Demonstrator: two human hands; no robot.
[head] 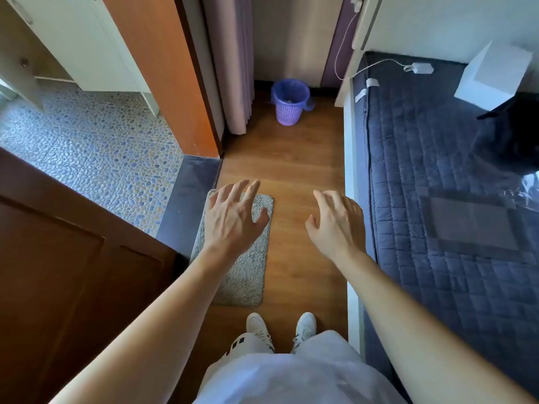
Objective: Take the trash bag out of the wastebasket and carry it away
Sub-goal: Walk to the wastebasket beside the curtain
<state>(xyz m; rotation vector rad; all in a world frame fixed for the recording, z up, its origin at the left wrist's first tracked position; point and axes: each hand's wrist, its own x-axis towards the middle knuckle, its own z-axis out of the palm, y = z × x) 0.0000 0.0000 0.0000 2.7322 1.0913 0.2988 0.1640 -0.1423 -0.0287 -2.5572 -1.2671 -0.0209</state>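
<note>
Trash bag (309, 104), blue, lines purple wastebasket (288, 107) at far end of wood floor (294, 158), w/ bag edge folded over rim. Left hand (233, 217) & right hand (338, 220) both empty, fingers spread wide, palms down, touching nothing, held over near floor; left above grey mat (242, 269). Well apart from basket. No readable writing or brands.

Wood floor (291, 158) (bed (437, 199) alongside)
</note>
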